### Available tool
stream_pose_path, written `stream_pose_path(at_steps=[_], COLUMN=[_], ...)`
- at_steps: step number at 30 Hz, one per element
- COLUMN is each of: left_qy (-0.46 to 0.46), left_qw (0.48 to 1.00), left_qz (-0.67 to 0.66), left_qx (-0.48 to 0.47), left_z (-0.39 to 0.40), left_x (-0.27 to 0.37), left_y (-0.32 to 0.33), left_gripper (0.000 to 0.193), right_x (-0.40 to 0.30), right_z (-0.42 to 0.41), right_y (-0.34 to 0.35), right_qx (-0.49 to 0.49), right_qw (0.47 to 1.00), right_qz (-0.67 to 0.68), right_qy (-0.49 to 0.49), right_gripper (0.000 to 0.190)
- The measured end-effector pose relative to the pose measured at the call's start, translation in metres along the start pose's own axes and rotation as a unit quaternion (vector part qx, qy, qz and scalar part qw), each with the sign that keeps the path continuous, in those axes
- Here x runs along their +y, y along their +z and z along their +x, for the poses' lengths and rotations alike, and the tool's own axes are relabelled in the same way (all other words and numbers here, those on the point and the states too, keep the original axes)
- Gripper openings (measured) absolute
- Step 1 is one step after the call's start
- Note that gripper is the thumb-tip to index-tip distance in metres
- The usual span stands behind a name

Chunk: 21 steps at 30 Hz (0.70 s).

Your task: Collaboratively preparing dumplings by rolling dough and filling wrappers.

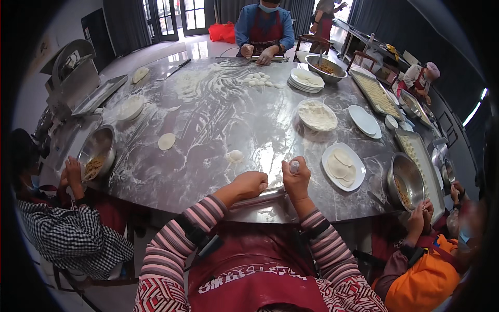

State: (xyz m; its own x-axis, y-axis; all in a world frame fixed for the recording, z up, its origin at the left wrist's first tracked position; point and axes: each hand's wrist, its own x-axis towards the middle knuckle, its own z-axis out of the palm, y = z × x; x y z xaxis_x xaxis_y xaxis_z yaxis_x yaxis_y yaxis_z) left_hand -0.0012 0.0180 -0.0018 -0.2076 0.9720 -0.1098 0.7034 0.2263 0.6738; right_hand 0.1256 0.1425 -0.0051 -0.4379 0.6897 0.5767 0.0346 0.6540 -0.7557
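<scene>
My left hand (249, 185) is curled, knuckles up, near the front edge of the floured metal table; what its fingers cover is hidden. To its right my right hand (296, 175) is closed around a small whitish lump (294, 167), seemingly dough, that shows at the top of the fist. A shiny metal bar or roller (255, 199) lies under and between my hands. Beyond my left hand sits a small dough ball (235, 156), with a flat round wrapper (167, 141) farther left. Right of my right hand, a white plate (360, 171) holds several wrappers.
A plate of flour (317, 115), stacked plates (306, 89) and more dough balls (259, 80) stand farther back. Filling bowls are at left (107, 144) and right (407, 175), beside people working. Long dumpling trays (376, 93) line the right. Another person works across the table.
</scene>
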Motion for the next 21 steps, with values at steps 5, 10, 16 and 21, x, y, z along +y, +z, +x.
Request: stream_pose_path(at_steps=[5,10,16,21], left_qy=[0.031,-0.003,-0.011,-0.029], left_qw=[0.999,0.998,1.0,0.998], left_qz=[0.014,-0.067,0.011,-0.047], left_qx=[0.005,0.012,0.025,0.021], left_z=[-0.015,-0.021,-0.002,-0.021], left_x=[-0.006,-0.002,0.004,-0.002], left_y=[-0.001,0.005,0.002,0.005], left_gripper=[0.014,0.018,0.015,0.016], right_x=[-0.003,0.004,-0.002,-0.012], right_z=[-0.04,-0.035,-0.006,-0.061], right_y=[-0.026,-0.019,-0.002,-0.04], right_qx=[0.005,0.025,0.009,-0.004], right_qw=[0.999,0.998,1.0,0.995], right_qz=[0.025,0.05,0.008,0.072], right_qy=[0.032,0.032,0.002,0.071], right_gripper=[0.022,0.022,0.021,0.022])
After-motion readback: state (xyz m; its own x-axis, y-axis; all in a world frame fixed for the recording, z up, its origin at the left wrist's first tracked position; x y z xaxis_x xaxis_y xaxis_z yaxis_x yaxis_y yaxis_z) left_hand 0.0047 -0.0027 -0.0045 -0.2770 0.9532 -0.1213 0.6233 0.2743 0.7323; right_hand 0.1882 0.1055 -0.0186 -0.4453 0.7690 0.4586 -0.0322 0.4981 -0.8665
